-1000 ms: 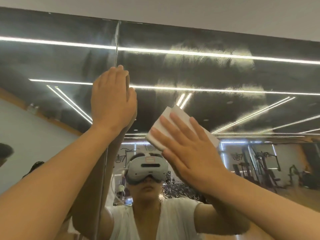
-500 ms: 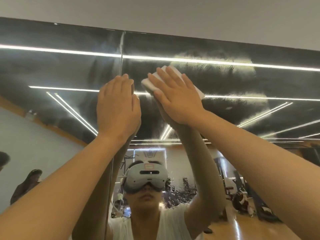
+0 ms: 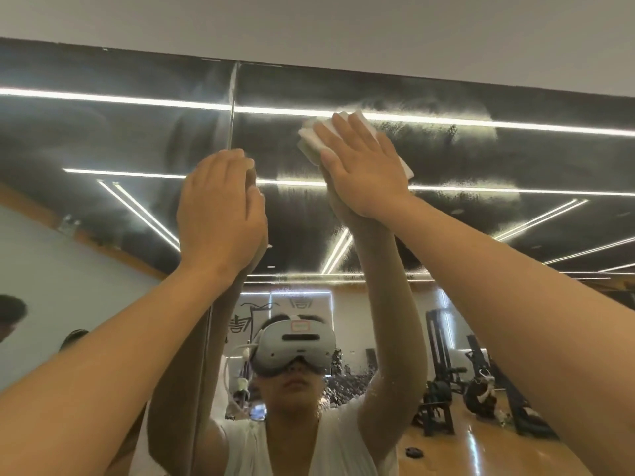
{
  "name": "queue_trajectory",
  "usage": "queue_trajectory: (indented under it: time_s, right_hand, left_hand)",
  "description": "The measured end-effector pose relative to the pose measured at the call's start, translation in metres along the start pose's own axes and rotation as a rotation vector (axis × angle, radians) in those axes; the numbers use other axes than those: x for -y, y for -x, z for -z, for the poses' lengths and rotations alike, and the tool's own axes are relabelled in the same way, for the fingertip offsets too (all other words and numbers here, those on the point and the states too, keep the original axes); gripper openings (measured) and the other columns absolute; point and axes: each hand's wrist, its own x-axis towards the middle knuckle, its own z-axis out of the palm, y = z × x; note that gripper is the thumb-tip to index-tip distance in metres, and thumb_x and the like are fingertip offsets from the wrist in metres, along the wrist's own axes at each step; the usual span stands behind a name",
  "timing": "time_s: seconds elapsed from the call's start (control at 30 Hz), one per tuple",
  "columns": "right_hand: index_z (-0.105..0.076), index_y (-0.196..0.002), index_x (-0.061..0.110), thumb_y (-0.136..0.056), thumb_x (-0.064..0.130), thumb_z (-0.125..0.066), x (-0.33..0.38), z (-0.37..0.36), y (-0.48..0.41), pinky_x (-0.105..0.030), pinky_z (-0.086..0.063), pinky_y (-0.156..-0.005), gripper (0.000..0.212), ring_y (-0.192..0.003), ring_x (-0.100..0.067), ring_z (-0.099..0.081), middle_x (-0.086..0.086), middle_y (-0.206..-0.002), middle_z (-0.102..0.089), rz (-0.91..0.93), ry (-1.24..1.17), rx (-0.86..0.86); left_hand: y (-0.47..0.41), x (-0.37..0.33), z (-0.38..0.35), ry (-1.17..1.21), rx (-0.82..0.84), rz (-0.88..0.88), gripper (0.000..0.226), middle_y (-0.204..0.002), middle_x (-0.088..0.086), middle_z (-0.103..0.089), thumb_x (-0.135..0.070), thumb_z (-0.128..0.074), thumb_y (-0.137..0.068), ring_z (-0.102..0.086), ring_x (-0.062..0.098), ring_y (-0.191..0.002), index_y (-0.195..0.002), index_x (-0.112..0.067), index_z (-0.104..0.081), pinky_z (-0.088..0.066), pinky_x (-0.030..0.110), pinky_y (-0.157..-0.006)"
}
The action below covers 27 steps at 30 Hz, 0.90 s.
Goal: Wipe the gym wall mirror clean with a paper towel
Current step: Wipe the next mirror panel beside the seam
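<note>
Your right hand [image 3: 364,166] lies flat on the folded paper towel [image 3: 311,139], fingers straight and spread, pressing it against the mirror [image 3: 536,235] rather than clutching it. The towel sits high on the glass, close under the mirror's top edge, with its long axis slanting from upper left down to lower right. One end pokes out past your fingertips and a corner shows beside your wrist.

Your left hand [image 3: 220,214] is also flat and relaxed. It holds nothing, and its palm is braced on the glass right over the upright seam [image 3: 234,97] between two panels, lower than the towel and to its left.

What matters for the next stroke is that the cloudy haze [image 3: 446,132] lies to the right of the towel, a pale band running sideways along the reflected light strip. A second, fainter band lies below it at about wrist height. The right hand is plainly the nearer one, so I judge a sideways sweep to the right, away from the seam, to be the natural move, then a lower pass.

Little stands in the way. The pale wall [image 3: 309,22] begins just above, so there is scant room to go higher. The braced left arm blocks a sweep to the left. Lower in the glass you see only reflections: your headset [image 3: 295,341] and gym machines [image 3: 443,372].
</note>
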Motion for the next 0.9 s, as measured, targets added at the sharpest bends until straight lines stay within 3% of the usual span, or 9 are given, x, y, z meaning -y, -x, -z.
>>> queue_trajectory:
  time_s: [0.17, 0.3, 0.5, 0.63, 0.8, 0.9]
  right_hand:
    - [-0.009, -0.159, 0.037, -0.106, 0.044, -0.007, -0.038, 0.003, 0.039, -0.045, 0.004, -0.124, 0.053, -0.154, -0.014, 0.008, 0.007, -0.168, -0.002, -0.108, 0.046, -0.002]
    - [-0.011, -0.159, 0.032, -0.089, 0.050, 0.011, -0.034, 0.003, 0.091, -0.049, 0.002, -0.122, 0.076, -0.154, -0.020, 0.004, 0.001, -0.168, -0.004, -0.160, 0.039, -0.002]
    - [-0.012, -0.159, 0.030, -0.102, 0.043, -0.001, -0.008, -0.011, 0.160, -0.048, 0.004, -0.121, 0.060, -0.154, -0.023, 0.002, -0.003, -0.168, -0.007, -0.168, 0.031, -0.014]
    - [-0.017, -0.159, 0.029, -0.107, 0.040, -0.018, 0.018, -0.023, 0.174, -0.048, 0.005, -0.123, 0.054, -0.155, -0.024, 0.002, -0.004, -0.168, -0.008, -0.197, -0.008, -0.066]
    - [-0.016, -0.160, 0.029, -0.107, 0.043, -0.017, 0.076, -0.038, 0.185, -0.049, 0.004, -0.123, 0.054, -0.154, -0.024, 0.004, -0.003, -0.168, -0.006, -0.116, -0.030, -0.056]
    - [-0.020, -0.159, 0.028, -0.106, 0.045, -0.019, 0.110, -0.047, 0.193, -0.047, 0.001, -0.122, 0.056, -0.155, -0.028, -0.002, -0.005, -0.167, -0.011, -0.068, -0.001, -0.064]
  left_hand:
    - [0.009, -0.005, 0.008, 0.018, -0.006, -0.041, 0.042, -0.136, 0.013, -0.055, -0.017, -0.042, -0.096, -0.045, 0.029, -0.131, -0.135, -0.006, -0.051, -0.028, 0.040, -0.113]
    - [0.050, -0.027, 0.014, 0.044, 0.082, 0.028, 0.041, -0.133, 0.012, -0.055, -0.017, -0.044, -0.094, -0.046, 0.026, -0.124, -0.134, -0.007, -0.050, -0.029, 0.036, -0.109]
    - [0.143, -0.040, 0.041, 0.056, 0.253, 0.027, 0.052, -0.153, 0.008, -0.041, -0.023, -0.042, -0.098, -0.031, 0.022, -0.144, -0.148, -0.009, -0.040, -0.020, 0.040, -0.122]
    - [0.171, -0.019, 0.060, 0.010, 0.259, 0.073, 0.055, -0.156, 0.007, -0.036, -0.022, -0.043, -0.097, -0.027, 0.020, -0.147, -0.150, -0.011, -0.035, -0.019, 0.042, -0.123]
    - [0.182, 0.007, 0.067, -0.047, 0.243, 0.084, 0.058, -0.160, 0.008, -0.029, -0.027, -0.036, -0.099, -0.018, 0.020, -0.151, -0.154, -0.010, -0.027, -0.002, 0.029, -0.124]
    - [0.187, 0.011, 0.064, -0.060, 0.233, 0.078, 0.059, -0.162, 0.009, -0.026, -0.025, -0.036, -0.099, -0.015, 0.019, -0.152, -0.155, -0.009, -0.026, -0.001, 0.031, -0.125]
